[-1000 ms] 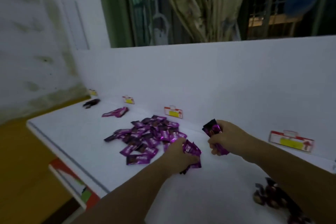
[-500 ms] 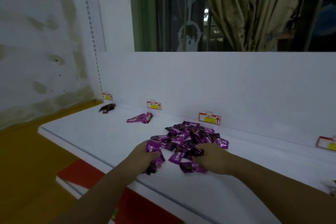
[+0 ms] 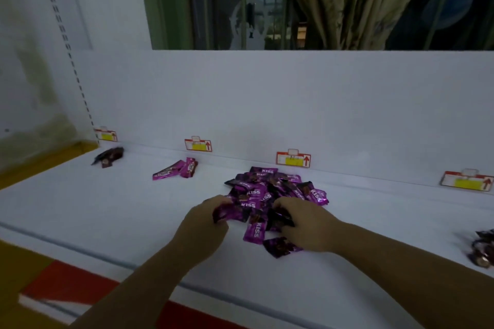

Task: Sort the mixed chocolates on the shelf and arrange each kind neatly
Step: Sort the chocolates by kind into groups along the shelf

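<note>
1. Where the left hand (image 3: 201, 224) meets the near left edge of the pile, its grip is curled tight round a small bunch of purple wrappers, pinched between thumb and fingers.
2. The right hand (image 3: 304, 224) lies at the pile's near right edge, its grip curled down over dark and purple wrappers. How many it has hold of cannot be told.
3. Between and beyond both hands the purple KISS chocolates (image 3: 267, 189) lie in a jumbled heap on the white shelf (image 3: 107, 208), some showing their white lettering. The heap sits just in front of a red and yellow price tag (image 3: 293, 159) on the back panel.
4. Well to the left of the heap, two pink packets (image 3: 175, 170) lie side by side below a second tag (image 3: 197, 145).
5. Near the shelf's left end lie dark brown packets (image 3: 108, 157).
6. At the right edge of view, dark wrapped chocolates (image 3: 483, 250) sit apart from the heap, partly cut off.
7. Above the back panel hangs a curtain (image 3: 334, 0) against a dark window.
</note>
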